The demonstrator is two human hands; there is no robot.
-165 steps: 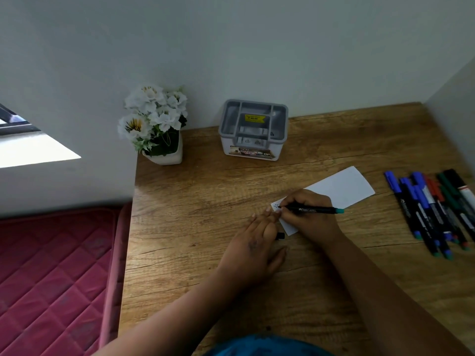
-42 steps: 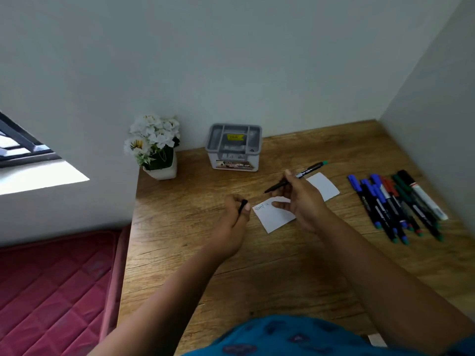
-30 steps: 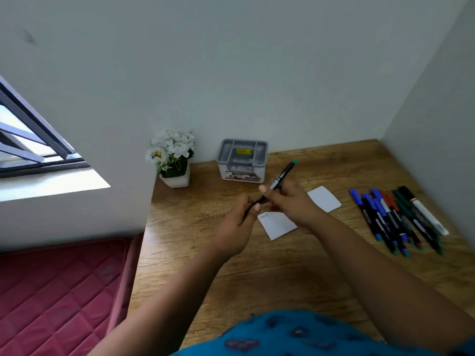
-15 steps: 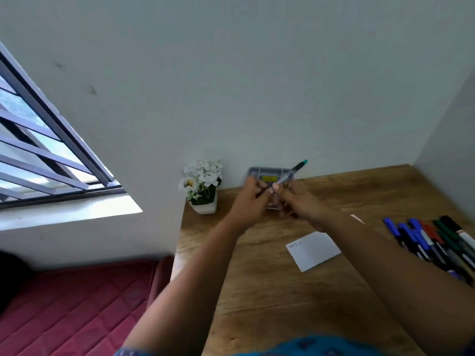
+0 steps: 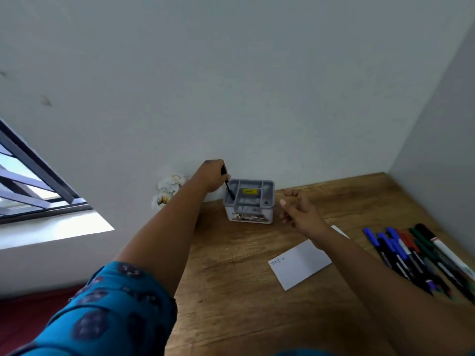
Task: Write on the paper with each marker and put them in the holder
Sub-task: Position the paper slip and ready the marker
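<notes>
Marker [image 5: 229,187] tilted, lower end in holder [image 5: 248,201]

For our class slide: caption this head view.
Left hand lowers a black marker into the grey holder; right hand hovers empty.

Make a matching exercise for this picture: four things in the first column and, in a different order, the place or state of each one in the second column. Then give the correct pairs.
Things
1. black marker
2. paper
3. right hand
4. row of markers

Places or states
A. lies flat on the desk, with writing at its left end
B. held by the left hand, tip down in the left side of the holder
C. lies at the right edge of the desk
D. above the desk, fingers loosely curled, holding nothing

Pairs: 1-B, 2-A, 3-D, 4-C
</notes>
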